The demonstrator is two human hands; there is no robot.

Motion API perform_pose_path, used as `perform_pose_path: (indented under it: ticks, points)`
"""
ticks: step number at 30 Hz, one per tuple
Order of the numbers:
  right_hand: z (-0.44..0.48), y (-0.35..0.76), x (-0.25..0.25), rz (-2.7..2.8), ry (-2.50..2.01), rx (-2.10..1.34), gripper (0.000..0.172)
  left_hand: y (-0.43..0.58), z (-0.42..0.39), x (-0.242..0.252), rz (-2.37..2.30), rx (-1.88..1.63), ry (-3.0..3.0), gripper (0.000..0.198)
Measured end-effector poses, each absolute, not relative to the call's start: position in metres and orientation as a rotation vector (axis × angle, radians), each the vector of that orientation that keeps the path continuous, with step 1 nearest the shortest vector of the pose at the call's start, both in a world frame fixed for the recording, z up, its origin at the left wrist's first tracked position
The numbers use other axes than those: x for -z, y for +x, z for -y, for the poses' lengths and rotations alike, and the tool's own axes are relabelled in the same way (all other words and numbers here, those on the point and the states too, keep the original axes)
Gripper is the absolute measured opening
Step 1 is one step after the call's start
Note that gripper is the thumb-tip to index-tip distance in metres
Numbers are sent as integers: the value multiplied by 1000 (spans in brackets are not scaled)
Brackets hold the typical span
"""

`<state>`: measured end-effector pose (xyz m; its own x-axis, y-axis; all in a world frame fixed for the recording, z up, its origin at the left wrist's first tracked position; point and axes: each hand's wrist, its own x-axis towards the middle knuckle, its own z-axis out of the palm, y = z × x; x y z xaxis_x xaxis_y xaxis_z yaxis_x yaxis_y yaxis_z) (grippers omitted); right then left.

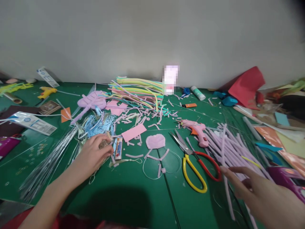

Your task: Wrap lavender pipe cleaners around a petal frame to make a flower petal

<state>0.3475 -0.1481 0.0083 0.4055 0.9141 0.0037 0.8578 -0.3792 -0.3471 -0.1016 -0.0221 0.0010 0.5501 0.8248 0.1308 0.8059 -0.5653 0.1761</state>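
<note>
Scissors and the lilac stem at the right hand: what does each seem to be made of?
Scissors: grey metal blades, judging by their satin sheen; smooth red and yellow handles, possibly plastic-coated.
Lilac stem: probably chenille, given its matte, soft-edged surface; any wire core is hidden.

A yellow plastic glue gun (pixel 47 92) and a white-and-green cylindrical tube (pixel 198 93) are lying near the back edge of the green table (pixel 197 208).

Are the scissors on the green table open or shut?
Partly open: the scissors' two blade tips stand apart, and their handles are also spread.
</note>
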Motion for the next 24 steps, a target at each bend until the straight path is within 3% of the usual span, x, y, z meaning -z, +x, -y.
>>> perform_pose_path:
  ticks: [3,10,14,18,24]
  points:
    - [143,336,-20,1491,-2441,-496,35,-109,14,-11,-1370,-343,2691,23]
    - [126,300,-45,1576,-2272,-543,53,-89,10,-31,-1402,-474,2654,28]
    - [116,272,-49,1734,-1952,-539,41,-65,11,-40,-1359,-574,2801,24]
    - [99,246,-45,1824,-1697,-694,27,-23,22,-39,-1296,-906,2661,17]
    - [68,226,-20,1841,-1590,-969,16,30,29,2,-1013,-805,2403,15]
